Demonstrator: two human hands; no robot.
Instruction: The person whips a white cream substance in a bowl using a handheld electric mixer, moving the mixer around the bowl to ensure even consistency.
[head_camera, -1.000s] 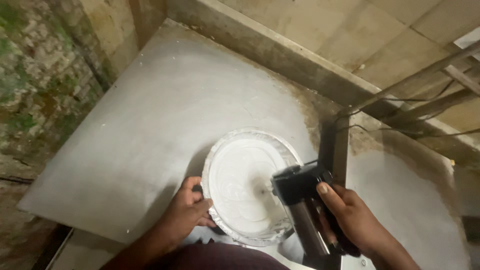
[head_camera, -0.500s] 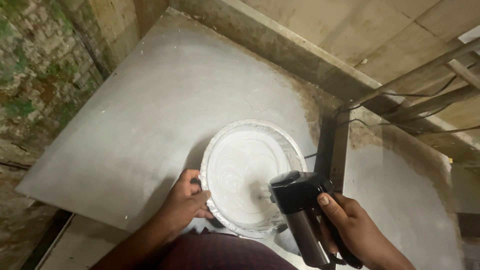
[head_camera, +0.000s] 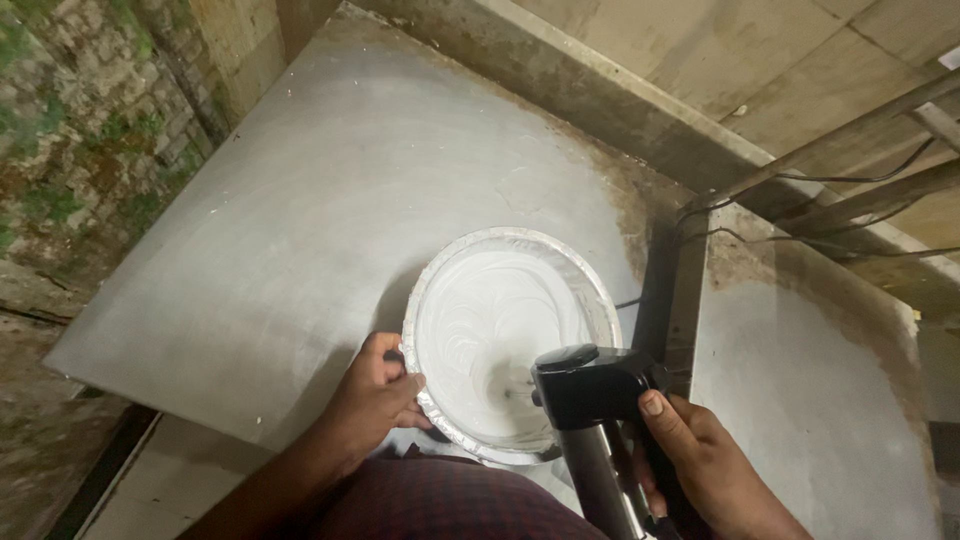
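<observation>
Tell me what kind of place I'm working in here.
Probably a rough, makeshift kitchen or food-prep spot. A metal bowl of white batter sits on a worn metal-topped counter, your right hand holds an electric hand mixer, and a mossy brick wall stands alongside.

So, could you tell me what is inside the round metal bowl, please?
The bowl holds smooth white batter with swirl marks. The black hand mixer covers its near right part, so the beaters are mostly hidden.

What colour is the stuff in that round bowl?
White and creamy, with swirl marks, filling the metal bowl; the mixture shows best in the head view.
</observation>
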